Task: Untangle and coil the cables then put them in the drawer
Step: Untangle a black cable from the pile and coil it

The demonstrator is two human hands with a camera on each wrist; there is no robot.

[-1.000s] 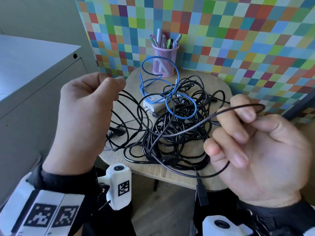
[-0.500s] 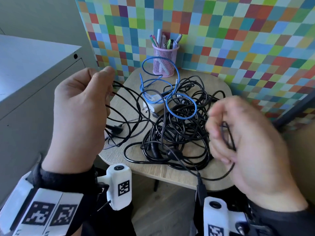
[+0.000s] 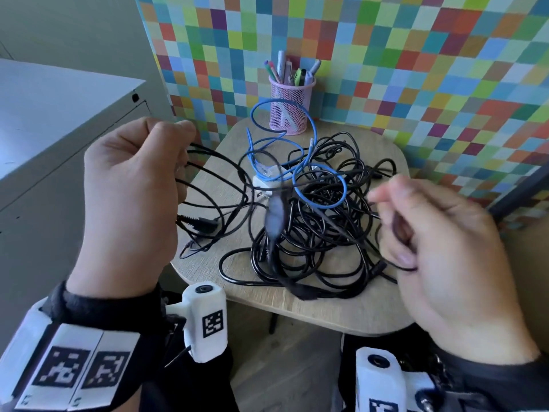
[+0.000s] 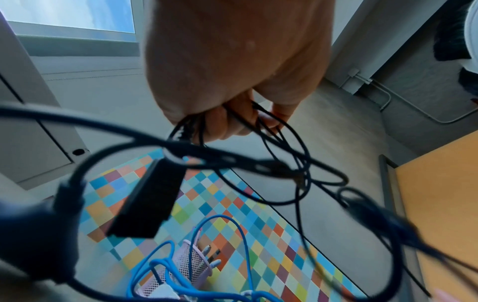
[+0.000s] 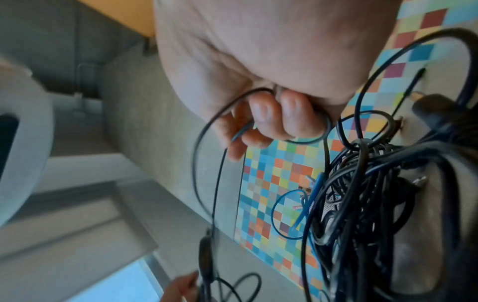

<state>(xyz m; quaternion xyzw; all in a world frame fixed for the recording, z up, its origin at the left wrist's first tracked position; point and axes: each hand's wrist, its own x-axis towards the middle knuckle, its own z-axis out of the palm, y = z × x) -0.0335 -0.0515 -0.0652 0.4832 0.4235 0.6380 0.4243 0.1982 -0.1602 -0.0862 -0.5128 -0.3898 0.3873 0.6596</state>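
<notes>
A tangle of black cables (image 3: 323, 239) lies on a small wooden table (image 3: 341, 313), with a blue cable (image 3: 297, 162) looped over its far side. My left hand (image 3: 175, 153) is raised left of the table and grips several loops of a thin black cable (image 3: 214, 179); the left wrist view shows my fingers (image 4: 222, 124) curled round those loops. My right hand (image 3: 395, 233) is at the pile's right edge, fingers (image 5: 264, 114) curled round the same thin cable (image 5: 207, 132). A blurred plug (image 3: 276, 215) of this cable swings above the pile.
A pink mesh pen cup (image 3: 289, 105) stands at the table's back edge, against a chequered coloured wall. A white charger (image 3: 263, 182) lies under the blue cable. A grey cabinet (image 3: 59, 129) with a lock hole stands to the left. Wooden floor shows below the table.
My right hand turned palm-down and closed on the thin cable, pulling it in. The plug that hung below the table's front edge has swung up over the pile. My left hand barely moved.
</notes>
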